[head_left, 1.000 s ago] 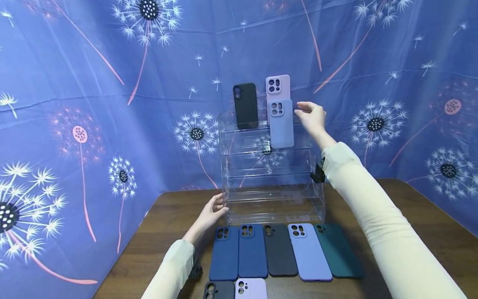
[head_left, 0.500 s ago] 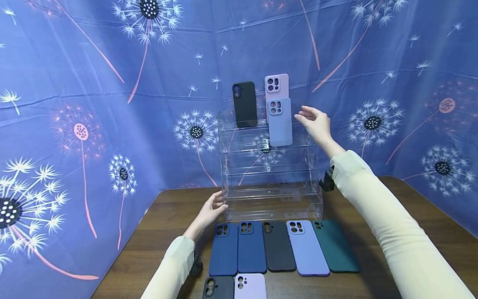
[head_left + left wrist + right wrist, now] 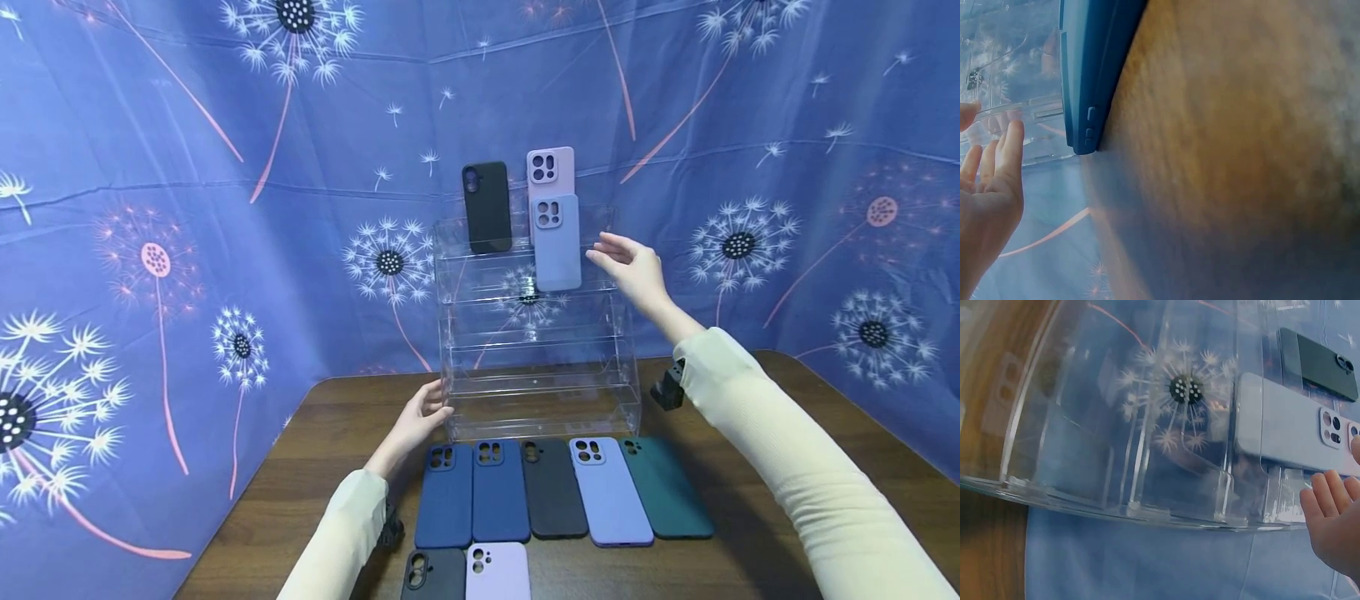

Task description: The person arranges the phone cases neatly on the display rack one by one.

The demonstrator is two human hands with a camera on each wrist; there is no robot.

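Note:
A clear stepped display rack stands on the table. My left hand rests at its lower left side; in the left wrist view the straight fingers touch the clear panel and the thumb lies near its edge. My right hand hangs in the air just right of a light blue phone case, thumb and fingers apart, holding nothing. That case stands upright on the second tier, overlapping a pink phone case on the top tier. A black phone case stands on the top tier to the left.
Before the rack several phone cases lie flat: two dark blue ones, a black one, a periwinkle one and a green one. Closer in lie a dark case and a lilac case. A dandelion-print cloth hangs behind.
My right hand has drawn slightly down from beside the light blue case's upper edge. The left hand stays at the rack, and the cases keep their places as the view shifts a little.

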